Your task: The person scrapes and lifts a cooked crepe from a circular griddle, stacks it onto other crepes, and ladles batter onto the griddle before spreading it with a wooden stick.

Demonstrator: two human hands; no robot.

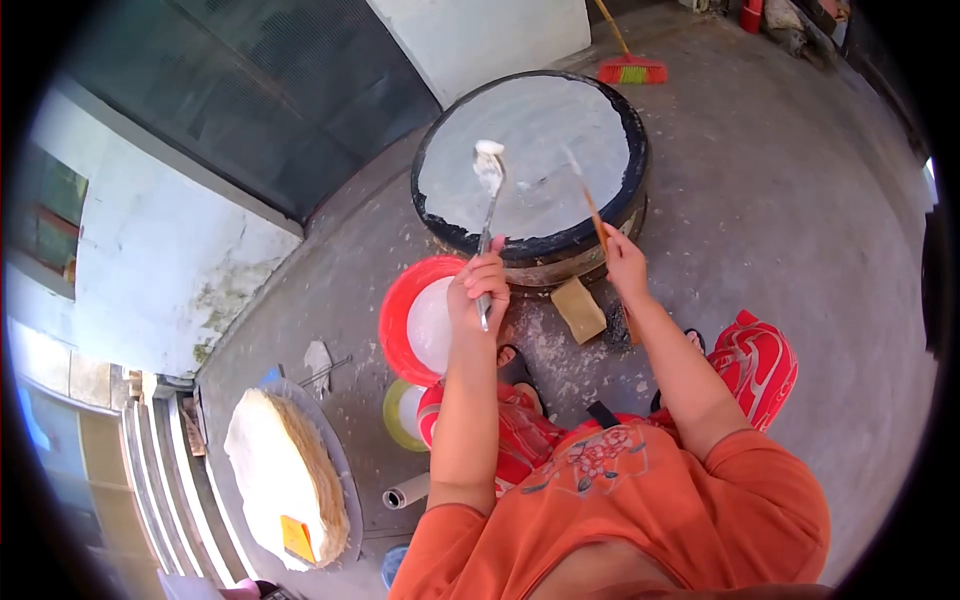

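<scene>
My left hand point(480, 285) is closed around the handle of a long metal spoon point(489, 175). White, paste-like stuff coats the spoon's bowl, which is raised over a wide round griddle-like plate point(560, 110) with a black rim. In my right hand point(625, 265) is a thin stick-like tool point(592, 210) with a brown handle; its pale tip, over the plate too, is blurred, so its kind is unclear. A thin whitish layer covers much of the plate. Below my left hand stands a red basin point(398, 330) holding white liquid point(432, 325).
A tan block point(578, 310) lies by the plate's base. A green bowl point(396, 415) and a white tube point(405, 492) are near my legs. At lower left rises a stack of thin pale round sheets point(270, 470). A broom point(632, 72) stands beyond the plate, right of a white wall.
</scene>
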